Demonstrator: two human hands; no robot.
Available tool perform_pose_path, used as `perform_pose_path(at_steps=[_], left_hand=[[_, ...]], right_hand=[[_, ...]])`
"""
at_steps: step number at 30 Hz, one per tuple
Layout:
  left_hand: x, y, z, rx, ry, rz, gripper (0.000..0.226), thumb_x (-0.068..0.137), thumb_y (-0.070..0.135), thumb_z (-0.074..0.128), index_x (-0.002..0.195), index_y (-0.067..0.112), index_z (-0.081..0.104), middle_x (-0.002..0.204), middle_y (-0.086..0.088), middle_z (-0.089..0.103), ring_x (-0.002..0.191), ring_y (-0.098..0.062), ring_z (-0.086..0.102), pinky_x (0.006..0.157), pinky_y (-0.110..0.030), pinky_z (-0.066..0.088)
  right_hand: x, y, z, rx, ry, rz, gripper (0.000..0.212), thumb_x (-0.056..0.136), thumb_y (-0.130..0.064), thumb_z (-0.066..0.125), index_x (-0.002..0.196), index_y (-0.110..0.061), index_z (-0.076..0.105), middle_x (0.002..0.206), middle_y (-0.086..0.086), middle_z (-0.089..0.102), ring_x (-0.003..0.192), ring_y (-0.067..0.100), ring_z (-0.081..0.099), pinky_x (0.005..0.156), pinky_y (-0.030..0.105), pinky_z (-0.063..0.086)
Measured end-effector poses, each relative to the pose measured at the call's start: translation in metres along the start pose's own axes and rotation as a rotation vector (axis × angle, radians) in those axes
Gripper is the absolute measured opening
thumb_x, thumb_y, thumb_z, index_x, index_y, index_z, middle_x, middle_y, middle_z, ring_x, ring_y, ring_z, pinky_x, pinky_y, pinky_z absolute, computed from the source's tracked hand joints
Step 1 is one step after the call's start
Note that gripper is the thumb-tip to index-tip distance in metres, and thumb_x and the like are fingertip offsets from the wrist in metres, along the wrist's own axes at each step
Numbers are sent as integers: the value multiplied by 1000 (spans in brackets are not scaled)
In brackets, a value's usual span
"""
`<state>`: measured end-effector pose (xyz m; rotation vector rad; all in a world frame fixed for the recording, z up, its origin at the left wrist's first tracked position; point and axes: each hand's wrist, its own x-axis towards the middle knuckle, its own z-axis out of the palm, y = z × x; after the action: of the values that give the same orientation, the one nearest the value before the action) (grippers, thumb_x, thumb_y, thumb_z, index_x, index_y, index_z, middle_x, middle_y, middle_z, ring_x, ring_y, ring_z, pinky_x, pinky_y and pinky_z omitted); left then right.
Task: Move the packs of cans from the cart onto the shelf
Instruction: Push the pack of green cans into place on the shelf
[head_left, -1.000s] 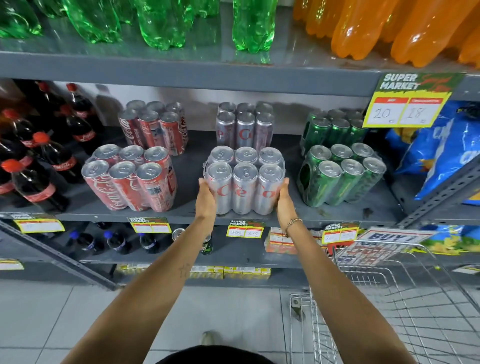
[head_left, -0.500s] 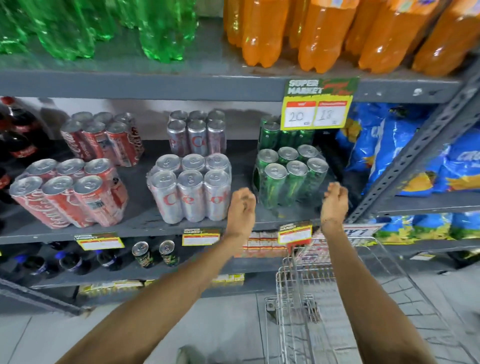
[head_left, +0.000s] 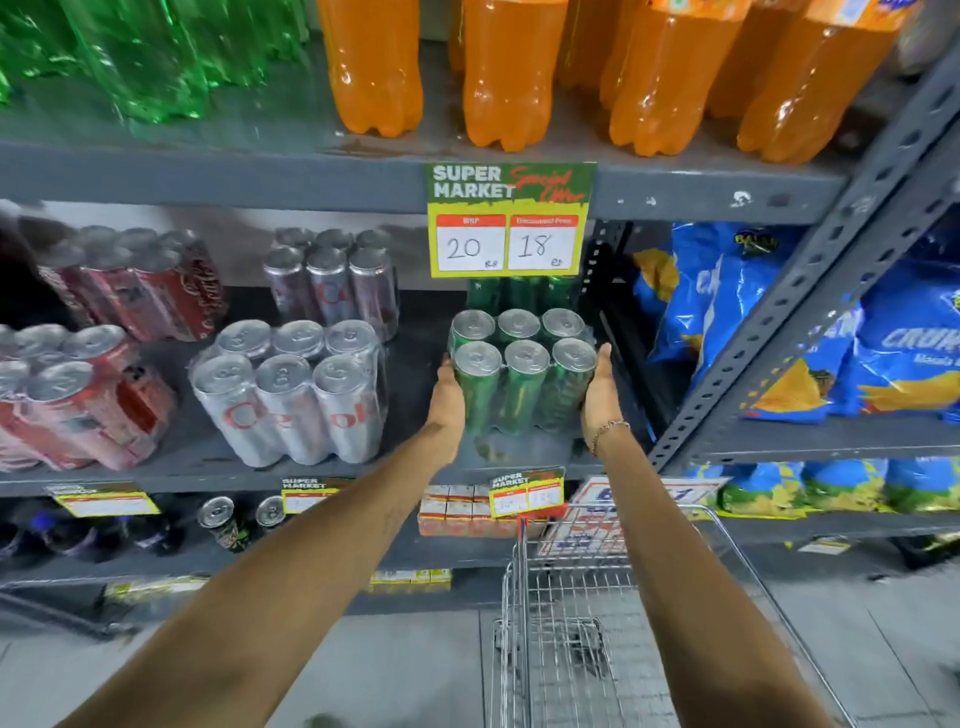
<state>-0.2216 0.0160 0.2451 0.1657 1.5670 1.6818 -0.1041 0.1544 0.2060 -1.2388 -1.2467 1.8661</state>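
**Green pack bracketed by both hands at shelf front**

Landmark: the green pack of cans, standing upright on the middle shelf, below the price card.

Left of the green pack, well apart: red pack at the shelf front. Nearer, with a bare gap between: silver pack, tilted in this view, tops leaning toward the camera.

Left hand: flat against the green pack's left side, fingers extended along the cans. Right hand: same on the pack's right side, palm in. Hands apart, pack pressed between them. Cannot tell whether the grip is loaded or only steadying.

The pack's long side of three cans runs left to right between the palms; cans vertical. It lies straight ahead of the hands, both equally near. Second green pack just behind it, partly hidden by the card.

Below and right of the green pack: cart; no packs visible in the part shown.

Judgement: any nudge goes straight back, both hands pushing evenly to avoid skew.
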Motion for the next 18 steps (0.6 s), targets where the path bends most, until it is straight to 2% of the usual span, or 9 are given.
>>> perform_pose_path(at_steps=[2,3,5,7,10,11,14,16,18], left_hand=[[-6,7,3,47,-24,19,51,103,31,20,131,4,52,126,-18,60,80,-16,55,68,-21,44],[-7,7,4,81,-33,28,50,103,29,18,131,4,51,117,-16,62,73,-12,52,63,-18,40],[-10,6,4,116,-36,32,49,103,28,17,130,6,51,97,-6,61,69,-7,49,61,-15,37],[-10,1,4,116,-41,23,47,103,29,16,123,10,55,90,-2,60,74,-10,51,62,-15,38],[-13,-3,4,120,-48,23,47,103,30,16,118,12,56,102,-6,59,79,-11,53,65,-16,40],[-12,-6,3,118,-47,30,46,103,30,16,118,11,55,105,-7,58,80,-11,53,65,-17,40],[-18,-9,5,110,-40,23,46,103,30,17,122,10,54,113,-12,60,89,-15,54,72,-23,43],[-20,-12,4,98,-42,12,50,103,31,18,129,7,52,126,-16,60,97,-17,53,84,-28,40],[-22,-13,3,91,-32,11,51,102,33,18,130,7,53,130,-16,59,101,-19,53,86,-30,39]], right_hand=[[-21,-8,4,-4,8,15,110,55,-96,28,143,-32,37,150,1,42,137,21,40,118,48,27],[-29,-12,5,10,28,7,99,64,-92,26,142,-31,41,144,2,48,132,22,45,115,47,32],[-31,-9,1,36,42,-14,78,82,-77,25,137,-26,48,130,4,59,120,23,54,109,44,40],[-29,-2,-5,29,57,-8,77,81,-76,28,137,-26,48,131,4,59,122,23,55,109,44,40],[-35,1,-8,42,59,-27,72,84,-73,28,128,-22,53,118,1,65,108,20,61,102,38,44],[-36,0,-9,48,53,-23,75,81,-76,29,129,-23,52,121,0,64,110,19,59,103,39,43],[-32,5,-13,48,63,-15,103,57,-87,33,142,-29,40,147,4,46,132,24,45,114,51,33],[-31,7,-16,70,61,-12,99,60,-83,34,142,-28,40,147,6,46,132,25,45,114,52,33],[-33,8,-16,71,69,-7,99,59,-82,35,142,-27,41,147,7,46,133,25,45,114,51,33]])
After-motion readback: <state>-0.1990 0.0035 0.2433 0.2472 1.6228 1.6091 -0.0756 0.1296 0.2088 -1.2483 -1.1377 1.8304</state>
